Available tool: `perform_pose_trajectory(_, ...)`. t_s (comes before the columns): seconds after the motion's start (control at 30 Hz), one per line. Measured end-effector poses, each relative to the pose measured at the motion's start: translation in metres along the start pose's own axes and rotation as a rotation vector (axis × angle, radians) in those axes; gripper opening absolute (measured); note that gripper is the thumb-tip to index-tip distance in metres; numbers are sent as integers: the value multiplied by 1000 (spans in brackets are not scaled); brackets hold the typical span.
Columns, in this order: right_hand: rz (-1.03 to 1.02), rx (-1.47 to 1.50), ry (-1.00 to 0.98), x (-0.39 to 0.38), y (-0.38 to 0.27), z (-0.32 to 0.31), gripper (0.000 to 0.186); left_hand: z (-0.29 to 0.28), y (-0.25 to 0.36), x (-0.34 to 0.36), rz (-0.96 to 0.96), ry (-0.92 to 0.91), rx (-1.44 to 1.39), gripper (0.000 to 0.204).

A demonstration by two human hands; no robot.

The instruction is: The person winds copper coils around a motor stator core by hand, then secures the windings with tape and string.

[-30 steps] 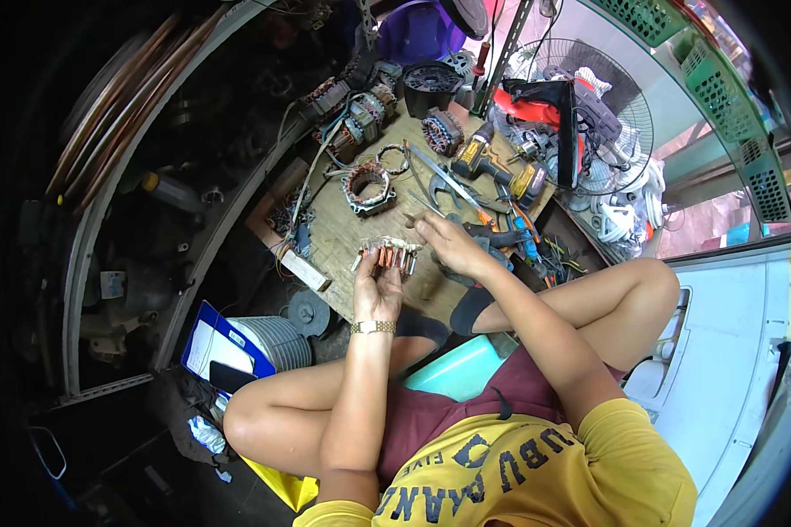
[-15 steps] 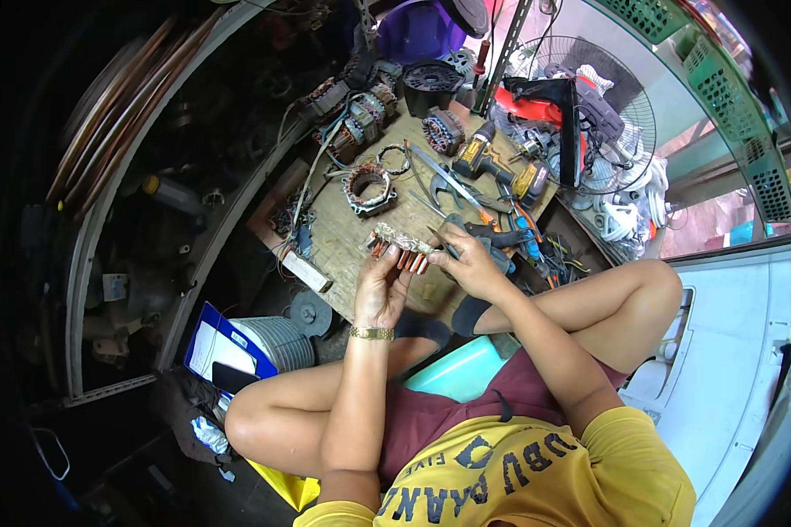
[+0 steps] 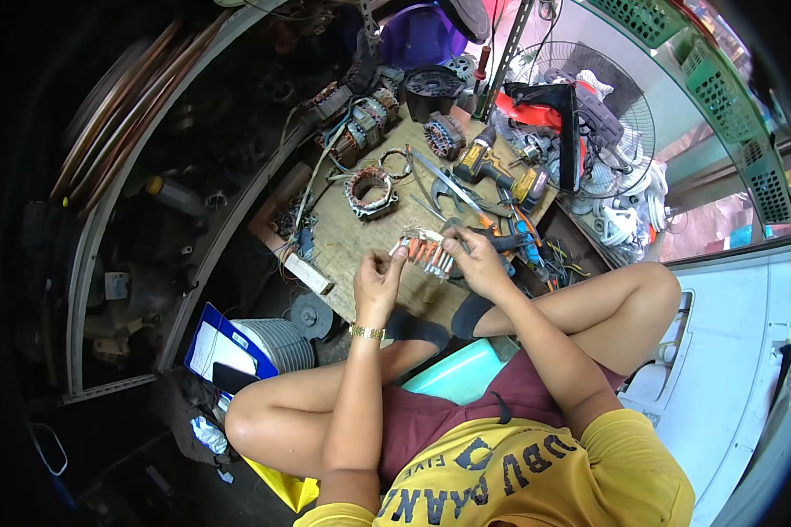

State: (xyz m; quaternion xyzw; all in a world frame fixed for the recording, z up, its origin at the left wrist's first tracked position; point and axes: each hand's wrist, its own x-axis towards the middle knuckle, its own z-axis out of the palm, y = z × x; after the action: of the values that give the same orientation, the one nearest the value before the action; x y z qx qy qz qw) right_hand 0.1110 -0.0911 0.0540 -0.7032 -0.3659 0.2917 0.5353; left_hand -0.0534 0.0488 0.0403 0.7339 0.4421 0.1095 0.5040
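Note:
Above the near part of the wooden work board, a small motor stator [image 3: 426,255] with orange-copper slots and white cord along its top is held between my hands. My left hand [image 3: 379,283] pinches its left end, with the thumb up against the slots. At the other end, my right hand [image 3: 482,266] is closed with its fingertips by the cord; a slim dark tool [image 3: 462,245] shows partly between these fingers. Beyond them, a larger ring-shaped stator [image 3: 369,191] with copper windings lies on the board, beside a thin wire ring [image 3: 395,162].
A yellow-and-black cordless drill [image 3: 501,171], an orange-tipped blade [image 3: 453,189] and several hand tools crowd the board's right side. More stators [image 3: 360,127] stand at the back left. A fan guard [image 3: 624,114] with white parts is beyond. A turquoise container [image 3: 457,369] sits between my legs.
The small stator has shifted slightly right and turned, so more of its orange slots face me. My left hand's grip has moved to its left end; my right hand has moved slightly right.

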Motion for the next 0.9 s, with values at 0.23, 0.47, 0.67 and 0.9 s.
perform_pose_trajectory(0.23, -38, 238, 53, 17, -23, -15, 40, -8, 26, 5, 570, 248, -176, 31)
perform_pose_trajectory(0.47, 18, 276, 89, 22, -40, 4, 48, -18, 43, 9, 359, -157, -317, 38)
perform_pose_trajectory(0.67, 63, 268, 47, 26, -29, 3, 54, 2, 57, -12, 33, -196, -963, 40)
perform_pose_trajectory(0.9, 92, 175, -129, 28, -13, 0, 59, 3, 5, -3, -179, -728, -1583, 31)
